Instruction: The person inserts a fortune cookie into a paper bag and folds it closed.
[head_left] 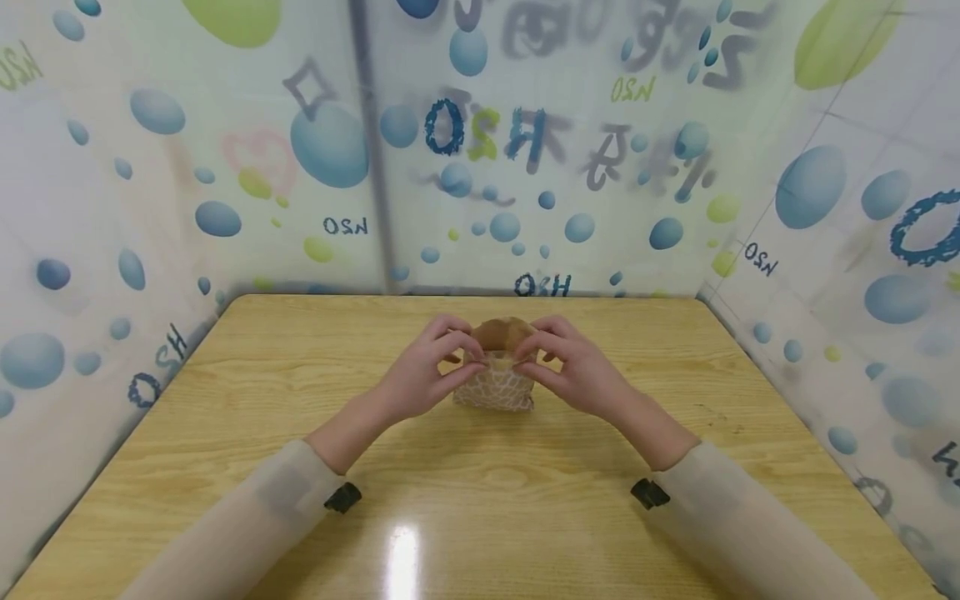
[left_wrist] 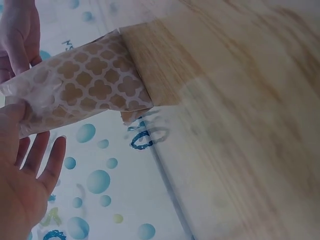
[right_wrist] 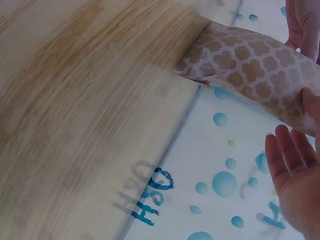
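A small brown paper bag (head_left: 495,390) with a white lattice pattern stands on the wooden table, its brown inside showing at the top. My left hand (head_left: 423,371) pinches the near rim of the bag at its left side between thumb and fingers. On the right side, my right hand (head_left: 581,371) pinches the same rim. Both wrist views show the patterned front of the bag (left_wrist: 97,80), with a thumb pressed on its upper edge. Whatever lies inside the bag is hidden.
The wooden table (head_left: 495,508) reaches to patterned curtains (head_left: 480,192) at the back and both sides. Each sleeve (head_left: 247,517) has a small black clip (head_left: 343,497) near its cuff. A bright light reflection lies on the near part of the table.
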